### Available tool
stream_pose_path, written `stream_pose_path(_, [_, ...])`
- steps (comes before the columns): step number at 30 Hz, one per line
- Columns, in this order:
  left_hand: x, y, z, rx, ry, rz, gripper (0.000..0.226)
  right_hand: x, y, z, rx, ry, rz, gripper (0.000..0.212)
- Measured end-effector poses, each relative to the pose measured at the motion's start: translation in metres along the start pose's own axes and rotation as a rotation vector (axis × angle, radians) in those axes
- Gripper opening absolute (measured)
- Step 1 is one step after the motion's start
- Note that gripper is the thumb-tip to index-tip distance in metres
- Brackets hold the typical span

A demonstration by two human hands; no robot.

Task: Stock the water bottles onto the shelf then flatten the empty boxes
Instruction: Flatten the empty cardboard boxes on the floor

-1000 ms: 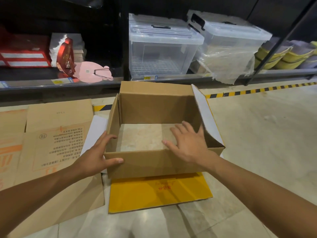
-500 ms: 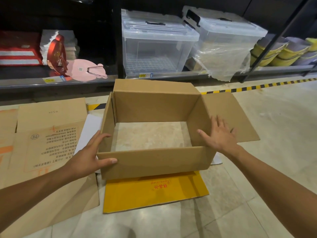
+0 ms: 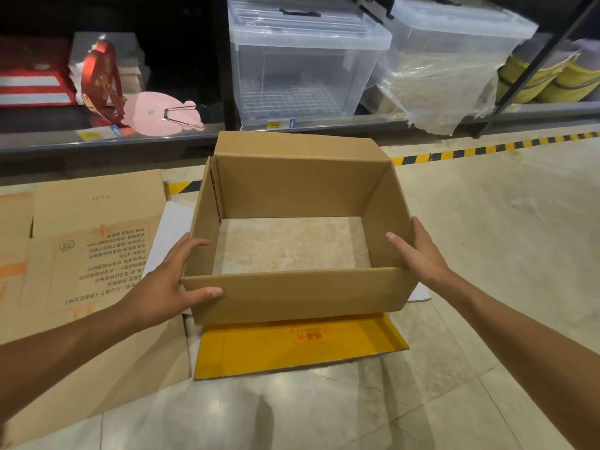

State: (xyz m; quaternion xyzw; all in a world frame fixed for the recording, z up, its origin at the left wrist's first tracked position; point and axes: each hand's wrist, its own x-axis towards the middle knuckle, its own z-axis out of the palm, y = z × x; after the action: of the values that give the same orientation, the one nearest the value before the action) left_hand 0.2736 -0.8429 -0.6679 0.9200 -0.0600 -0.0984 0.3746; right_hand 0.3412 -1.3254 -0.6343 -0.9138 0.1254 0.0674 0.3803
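An empty brown cardboard box (image 3: 298, 293) stands on the floor in front of me with no bottom; floor tiles show through it. Its yellow near flap (image 3: 298, 345) lies flat on the floor, and its far flap stands up at the back. My left hand (image 3: 165, 284) grips the near left corner, fingers over the left wall's edge and thumb on the front wall. My right hand (image 3: 418, 254) holds the right wall, thumb inside and fingers outside. No water bottles are in view.
Flattened cardboard boxes (image 3: 81, 254) lie on the floor to the left. A low shelf (image 3: 97, 141) behind the box carries red and pink items, two clear plastic bins (image 3: 302, 60) and yellow tubs (image 3: 552, 82). Yellow-black tape (image 3: 487, 147) marks the floor.
My right hand left the inside of the box, pushed the right flap outward and down, then came to the right wall. The left hand stayed on its corner.
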Motion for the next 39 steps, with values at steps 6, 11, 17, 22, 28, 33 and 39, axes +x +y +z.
stream_pose_path(6, [-0.001,0.007,-0.006,-0.014,-0.015,-0.008,0.111,-0.017,-0.006,-0.014,0.096,-0.106,-0.018,0.104])
stream_pose_path(11, [-0.011,0.005,-0.001,-0.23,-0.045,-0.18,0.145,-0.047,0.005,-0.03,0.027,-0.18,-0.052,0.101])
stream_pose_path(17, [-0.008,0.002,-0.005,-0.224,-0.172,-0.166,0.144,-0.051,0.03,-0.028,-0.048,-0.27,0.066,0.145])
stream_pose_path(22, [-0.007,-0.001,-0.015,-0.253,-0.206,-0.151,0.14,-0.039,0.038,-0.03,-0.021,-0.247,0.012,0.138])
stream_pose_path(28, [-0.001,0.01,-0.044,-0.264,-0.096,-0.121,0.107,-0.039,0.005,-0.048,0.014,-0.091,0.008,0.137])
stream_pose_path(33, [-0.001,0.049,-0.067,-0.265,0.047,-0.151,0.079,-0.043,-0.028,-0.072,-0.014,0.0,-0.04,0.134])
stream_pose_path(39, [0.001,0.091,-0.108,-0.245,0.159,-0.29,0.097,-0.037,-0.061,-0.104,-0.065,0.059,-0.067,0.126])
